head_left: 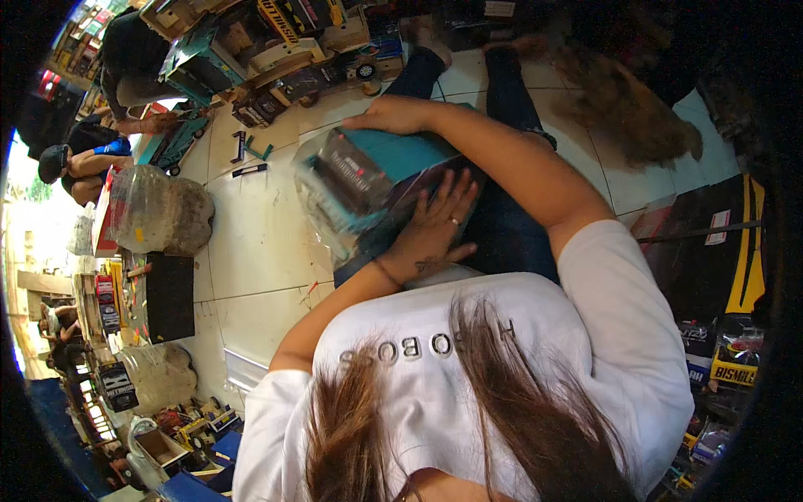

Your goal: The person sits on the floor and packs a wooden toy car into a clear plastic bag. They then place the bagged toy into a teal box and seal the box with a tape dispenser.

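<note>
A teal, box-shaped toy truck body (407,156) with a dark printed panel rests tilted across my lap, with loose clear plastic (316,180) around its left end. My right hand (397,115) reaches over its far top edge and grips there, some fingers hidden. On the near side, my left hand (435,222), which wears a ring, presses flat with fingers spread. The truck and plastic are slightly blurred. My legs stretch out over the tiled floor beneath it.
Small dark and teal pieces (249,149) lie on the tiles. Toy trucks (276,50) stand at the back, where a crouching person (92,155) handles another teal one. A large cloudy plastic container (163,209) stands left, a brown furry animal (627,117) far right.
</note>
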Available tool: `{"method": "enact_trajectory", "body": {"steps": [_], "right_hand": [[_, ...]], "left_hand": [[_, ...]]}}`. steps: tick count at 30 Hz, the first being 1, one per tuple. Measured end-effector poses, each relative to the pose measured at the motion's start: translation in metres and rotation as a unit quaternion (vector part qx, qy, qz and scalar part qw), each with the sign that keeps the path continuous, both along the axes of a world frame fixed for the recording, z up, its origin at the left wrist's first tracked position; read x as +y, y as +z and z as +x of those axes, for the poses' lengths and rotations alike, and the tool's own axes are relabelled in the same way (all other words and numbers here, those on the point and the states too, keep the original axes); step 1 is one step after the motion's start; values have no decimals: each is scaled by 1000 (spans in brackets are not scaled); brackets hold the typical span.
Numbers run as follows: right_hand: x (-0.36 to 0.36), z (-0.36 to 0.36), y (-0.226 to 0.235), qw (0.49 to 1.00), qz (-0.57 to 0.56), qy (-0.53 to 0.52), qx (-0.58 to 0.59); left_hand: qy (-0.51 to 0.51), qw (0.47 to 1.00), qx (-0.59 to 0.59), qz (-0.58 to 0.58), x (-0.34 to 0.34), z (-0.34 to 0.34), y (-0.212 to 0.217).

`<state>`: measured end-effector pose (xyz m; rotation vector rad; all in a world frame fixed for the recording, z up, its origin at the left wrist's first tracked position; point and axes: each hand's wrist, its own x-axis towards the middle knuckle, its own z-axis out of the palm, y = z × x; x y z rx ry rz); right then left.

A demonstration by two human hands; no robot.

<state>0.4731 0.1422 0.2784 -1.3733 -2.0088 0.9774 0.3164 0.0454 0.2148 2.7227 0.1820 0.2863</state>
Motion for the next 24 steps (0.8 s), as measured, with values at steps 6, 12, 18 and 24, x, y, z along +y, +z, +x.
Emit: {"method": "enact_trajectory", "body": {"steps": [6, 12, 18, 24], "right_hand": [[-48, 0, -29, 965, 239, -94, 46], [-74, 62, -86, 976, 43, -212, -29], [-54, 148, -138, 913, -123, -386, -53], [-160, 6, -131, 741, 68, -519, 420]], "left_hand": [[-237, 854, 102, -451, 70, -125, 120], [92, 856, -189, -472, 157, -61, 67], [137, 882, 119, -434, 158, 19, 2], [60, 711, 86, -695, 127, 24, 3]]}}
